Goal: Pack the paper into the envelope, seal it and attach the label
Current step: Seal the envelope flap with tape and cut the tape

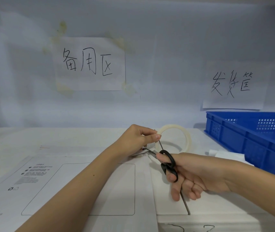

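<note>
A large white envelope [53,178] with printed text and a rounded rectangle outline lies flat on the table under my left forearm. My left hand [136,141] pinches the loose end of clear tape pulled from the tape roll [183,133], which stands on edge just behind it. My right hand [193,176] grips black-handled scissors [168,164], thumb through one loop, with the blades open around the tape below my left fingers. A stack of white paper [200,205] lies under my right hand.
A blue plastic crate [254,139] stands at the right against the wall. Small white paper pieces [227,154] lie beside it. Two handwritten paper signs [90,64] hang on the back wall. A thin dark rod lies on the paper stack.
</note>
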Tool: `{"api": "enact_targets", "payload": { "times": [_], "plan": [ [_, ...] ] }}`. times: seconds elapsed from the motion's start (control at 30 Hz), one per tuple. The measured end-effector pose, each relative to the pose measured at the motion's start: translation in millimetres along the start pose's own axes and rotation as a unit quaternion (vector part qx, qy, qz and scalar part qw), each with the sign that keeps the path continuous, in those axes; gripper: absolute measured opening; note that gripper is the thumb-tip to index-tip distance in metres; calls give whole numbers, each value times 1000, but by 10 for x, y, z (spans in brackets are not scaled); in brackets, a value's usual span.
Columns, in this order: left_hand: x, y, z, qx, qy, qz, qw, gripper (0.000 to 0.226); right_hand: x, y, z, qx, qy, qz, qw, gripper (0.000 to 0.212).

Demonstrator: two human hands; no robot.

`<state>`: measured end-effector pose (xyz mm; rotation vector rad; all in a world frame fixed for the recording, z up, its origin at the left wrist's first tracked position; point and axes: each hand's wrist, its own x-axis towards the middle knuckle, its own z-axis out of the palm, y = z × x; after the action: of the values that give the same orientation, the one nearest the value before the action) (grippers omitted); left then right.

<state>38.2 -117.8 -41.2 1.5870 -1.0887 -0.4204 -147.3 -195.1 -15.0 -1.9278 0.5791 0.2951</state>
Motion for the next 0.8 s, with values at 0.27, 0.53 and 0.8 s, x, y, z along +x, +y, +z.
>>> {"api": "enact_targets", "payload": {
  "times": [0.27, 0.53, 0.8],
  "plan": [
    [34, -14, 29, -7, -7, 11, 1000, 23, 42, -7, -15, -8, -10, 3, 1000, 58],
    [26, -40, 3, 17, 3, 12, 1000, 18, 52, 19, -28, 2, -11, -6, 1000, 57],
    [2, -6, 25, 16, -7, 9, 1000, 20, 61, 29, -33, 2, -11, -4, 1000, 58]
  ]
}}
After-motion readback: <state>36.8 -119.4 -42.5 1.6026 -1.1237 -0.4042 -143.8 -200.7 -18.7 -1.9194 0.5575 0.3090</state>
